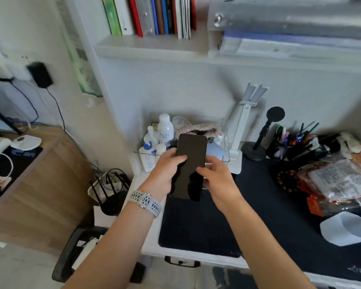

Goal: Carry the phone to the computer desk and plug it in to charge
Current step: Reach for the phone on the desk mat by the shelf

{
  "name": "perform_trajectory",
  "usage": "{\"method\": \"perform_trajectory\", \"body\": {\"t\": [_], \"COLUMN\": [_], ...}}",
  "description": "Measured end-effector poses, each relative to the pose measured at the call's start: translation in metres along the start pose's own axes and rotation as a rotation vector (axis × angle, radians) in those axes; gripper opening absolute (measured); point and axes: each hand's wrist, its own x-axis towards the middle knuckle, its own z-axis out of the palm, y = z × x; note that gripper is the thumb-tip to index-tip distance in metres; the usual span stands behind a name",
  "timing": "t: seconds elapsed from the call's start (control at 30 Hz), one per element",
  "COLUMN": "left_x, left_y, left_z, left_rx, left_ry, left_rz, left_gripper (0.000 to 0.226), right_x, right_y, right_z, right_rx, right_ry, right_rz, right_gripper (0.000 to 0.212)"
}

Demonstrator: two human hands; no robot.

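Landmark: the slim black glass-fronted phone [191,165], screen dark, held upright above the dark desk mat [198,222]. Far left of the phone, a wooden desk [40,174] is seen with one white cable [8,163] lying on it and one black plug-in adapter [39,74] on the wall above; this is judged the charging spot. The left hand [166,172], one pale perforated watch strap [146,202] at its wrist, is wrapped around the phone's left edge, thumb on the glass. The right hand [215,176] pinches the right edge. One hand's firm grip should be secured before the carry leftward is begun. Counted: one phone, two hands.
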Motion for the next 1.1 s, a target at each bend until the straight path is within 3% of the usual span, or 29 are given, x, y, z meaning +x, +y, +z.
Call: {"method": "perform_trajectory", "body": {"t": [0.2, 0.47, 0.77, 1.1], "left_x": [-0.034, -0.052, -0.061, -0.093], "left_y": [0.069, 0.093, 0.099, 0.099], "left_z": [0.016, 0.018, 0.007, -0.031], "left_rx": [-0.139, -0.104, -0.067, -0.107], "left_ry": [-0.116, -0.121, -0.05, 0.147], "left_rz": [0.225, 0.331, 0.355, 0.37], "left_gripper": [0.02, 0.021, 0.02, 0.019], "right_x": [-0.04, -0.055, -0.049, -0.042], "right_y": [-0.071, -0.097, -0.099, -0.095], "right_z": [0.007, 0.012, 0.023, 0.061], "right_rx": [-0.05, -0.09, -0.116, -0.093], "right_ry": [-0.103, -0.109, -0.177, -0.406], "right_rz": [-0.219, -0.301, -0.316, -0.31], "right_gripper": [0.029, 0.028, 0.029, 0.027]}}
